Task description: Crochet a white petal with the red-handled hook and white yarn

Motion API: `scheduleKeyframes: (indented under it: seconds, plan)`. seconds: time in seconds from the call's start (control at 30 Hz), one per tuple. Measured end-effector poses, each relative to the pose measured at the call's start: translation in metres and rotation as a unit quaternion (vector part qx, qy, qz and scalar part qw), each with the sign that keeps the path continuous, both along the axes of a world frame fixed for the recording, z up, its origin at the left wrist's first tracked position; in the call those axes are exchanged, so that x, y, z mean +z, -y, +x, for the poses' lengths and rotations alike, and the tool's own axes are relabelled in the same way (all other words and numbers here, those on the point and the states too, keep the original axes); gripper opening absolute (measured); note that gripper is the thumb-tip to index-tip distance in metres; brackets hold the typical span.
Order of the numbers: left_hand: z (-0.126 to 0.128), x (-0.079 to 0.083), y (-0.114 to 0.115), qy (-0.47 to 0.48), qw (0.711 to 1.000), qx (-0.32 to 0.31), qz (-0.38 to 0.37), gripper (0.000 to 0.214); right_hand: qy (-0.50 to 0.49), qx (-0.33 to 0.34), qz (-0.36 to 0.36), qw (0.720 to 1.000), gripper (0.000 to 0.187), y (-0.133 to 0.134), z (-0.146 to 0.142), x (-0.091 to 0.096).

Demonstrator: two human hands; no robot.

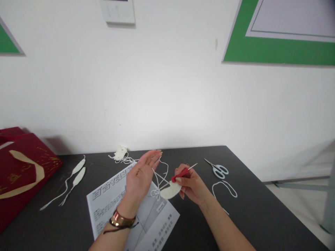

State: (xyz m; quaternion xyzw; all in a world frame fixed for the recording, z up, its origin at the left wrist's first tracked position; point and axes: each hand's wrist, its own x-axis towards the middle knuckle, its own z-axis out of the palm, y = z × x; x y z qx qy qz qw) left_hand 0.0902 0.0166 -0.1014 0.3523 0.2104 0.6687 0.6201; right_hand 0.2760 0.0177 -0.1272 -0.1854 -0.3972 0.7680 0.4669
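Note:
My left hand [141, 174] is raised above the dark table [261, 209] with palm up and fingers stretched out; a white yarn strand [159, 174] runs from its fingers down to a small cream crochet piece [170, 191]. My right hand [191, 183] is closed on a red-handled crochet hook [183, 172], whose metal tip points up and right, and it also pinches the crochet piece. Both hands hover over a printed instruction sheet [110, 202].
Two finished white crochet petals with long tails [77, 174] lie at the left. A red gift bag [21, 170] sits at the far left. A tangle of white yarn [120, 153] lies by the wall. Scissors [218, 169] and a yarn loop [225, 188] lie to the right.

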Motion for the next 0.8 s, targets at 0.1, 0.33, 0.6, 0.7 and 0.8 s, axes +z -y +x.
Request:
scheduleKeyframes:
  seconds: [0.1,0.33,0.6,0.7,0.8]
  plan:
    - [-0.01,-0.008,-0.008,-0.288,0.956,0.003,0.052,0.035,-0.015,-0.016,0.005,1.0,0.017,-0.001,0.001,-0.001]
    - [-0.037,-0.014,-0.02,-0.299,0.922,-0.242,0.033,0.012,-0.047,-0.054,0.009,0.997,0.016,-0.002,-0.001,-0.003]
    - [0.013,-0.029,-0.005,-0.033,0.975,-0.219,-0.024,0.061,-0.069,-0.14,0.006,0.988,0.013,0.0,-0.011,-0.005]
    - [0.028,-0.018,0.003,0.018,0.97,-0.243,-0.03,0.084,-0.063,-0.199,0.008,0.978,0.013,0.0,-0.012,-0.004]
    - [0.036,-0.005,0.009,0.004,0.98,-0.197,-0.033,0.078,-0.041,-0.256,0.024,0.965,0.014,0.001,-0.014,-0.002]
